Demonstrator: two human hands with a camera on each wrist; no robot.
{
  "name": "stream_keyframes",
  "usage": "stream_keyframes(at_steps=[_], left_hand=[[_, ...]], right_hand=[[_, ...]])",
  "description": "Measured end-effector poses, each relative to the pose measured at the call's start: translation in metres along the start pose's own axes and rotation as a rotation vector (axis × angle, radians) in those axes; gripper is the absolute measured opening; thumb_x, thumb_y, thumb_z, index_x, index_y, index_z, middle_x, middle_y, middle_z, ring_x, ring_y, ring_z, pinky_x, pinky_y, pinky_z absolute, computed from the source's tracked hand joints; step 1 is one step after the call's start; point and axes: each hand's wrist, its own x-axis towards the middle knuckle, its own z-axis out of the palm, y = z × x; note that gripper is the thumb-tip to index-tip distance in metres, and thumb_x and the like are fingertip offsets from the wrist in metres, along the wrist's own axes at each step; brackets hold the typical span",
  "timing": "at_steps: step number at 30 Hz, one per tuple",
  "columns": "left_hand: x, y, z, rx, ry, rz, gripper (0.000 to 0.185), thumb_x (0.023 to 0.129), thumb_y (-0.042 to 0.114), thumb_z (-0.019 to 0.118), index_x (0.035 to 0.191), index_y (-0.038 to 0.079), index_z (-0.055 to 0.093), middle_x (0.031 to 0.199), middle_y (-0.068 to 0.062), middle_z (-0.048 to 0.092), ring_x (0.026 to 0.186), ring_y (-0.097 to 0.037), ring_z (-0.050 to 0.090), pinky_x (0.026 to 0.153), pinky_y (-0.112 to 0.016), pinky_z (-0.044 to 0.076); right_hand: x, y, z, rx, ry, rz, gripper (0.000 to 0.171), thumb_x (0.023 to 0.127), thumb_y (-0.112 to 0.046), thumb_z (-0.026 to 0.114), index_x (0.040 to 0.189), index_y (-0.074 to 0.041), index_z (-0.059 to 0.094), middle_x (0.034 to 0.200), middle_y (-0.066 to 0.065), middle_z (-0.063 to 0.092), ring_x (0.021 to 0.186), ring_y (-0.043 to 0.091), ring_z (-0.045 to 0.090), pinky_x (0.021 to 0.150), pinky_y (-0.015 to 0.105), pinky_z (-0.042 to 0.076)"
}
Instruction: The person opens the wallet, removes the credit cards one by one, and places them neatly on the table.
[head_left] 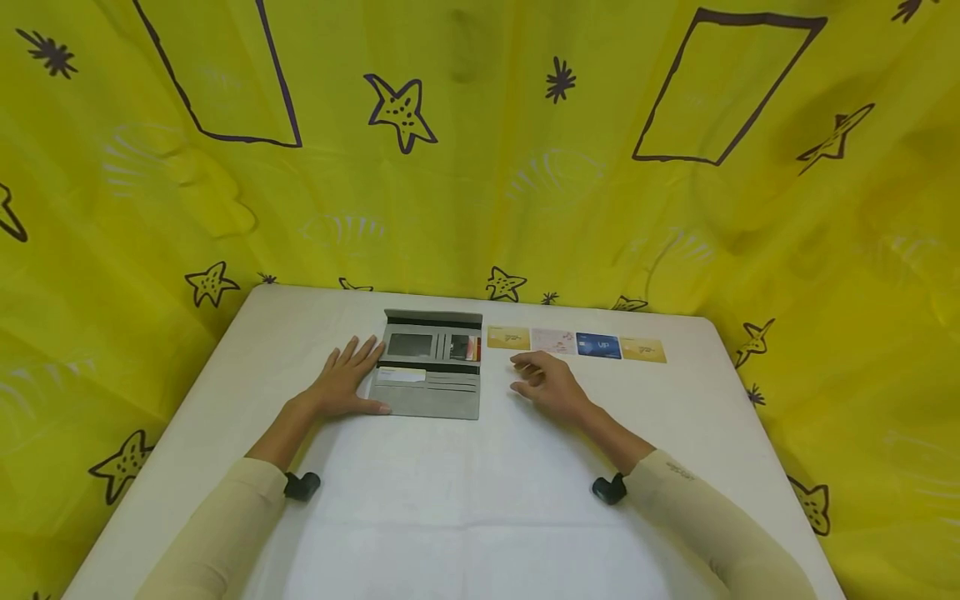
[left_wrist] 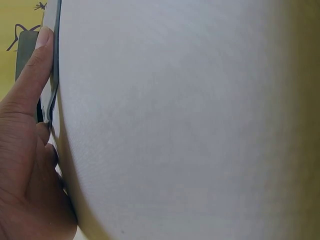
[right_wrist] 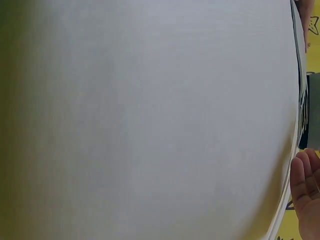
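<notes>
Resting flat, fingers apart, the left hand touches the wallet; right hand loosely curled, empty.

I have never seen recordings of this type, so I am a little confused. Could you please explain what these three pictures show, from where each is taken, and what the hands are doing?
There is no machine: a person works with two bare hands. The large picture comes from a camera on the person's head, looking down at a white table. The other two come from small cameras on each wrist, so they show mostly table surface, very close.

On the table lies an open grey fabric wallet with card slots. Right of it, four cards lie in a row: a gold card, a pale pink card, a blue card and a second gold card.

The left hand rests flat, touching the wallet's left edge. The right hand holds nothing, its fingers loosely curled near the cards.
</notes>
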Motion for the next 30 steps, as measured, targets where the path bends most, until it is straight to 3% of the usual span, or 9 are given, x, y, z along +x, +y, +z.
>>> stream_keyframes(at_steps=[11,30], left_hand=[[0.000,0.001,0.000,-0.012,-0.003,-0.003,0.122,0.082,0.058,0.085,0.167,0.002,0.019,0.174,-0.022,0.009,0.158,-0.048,-0.003,0.122,-0.068,-0.004],[-0.001,0.002,-0.002,-0.011,0.001,-0.004,0.121,0.081,0.056,0.085,0.166,0.000,0.020,0.173,-0.024,0.011,0.157,-0.050,-0.002,0.121,-0.070,-0.003]], right_hand=[[0.008,-0.008,0.011,0.003,-0.026,0.026,0.043,0.093,-0.009,0.082,0.132,-0.001,0.068,0.118,0.009,0.070,0.102,0.023,0.067,0.092,0.038,0.058],[0.029,-0.034,0.034,0.028,-0.044,-0.044,0.042,0.092,-0.011,0.083,0.130,0.003,0.068,0.117,0.013,0.073,0.105,0.028,0.069,0.092,0.038,0.059]])
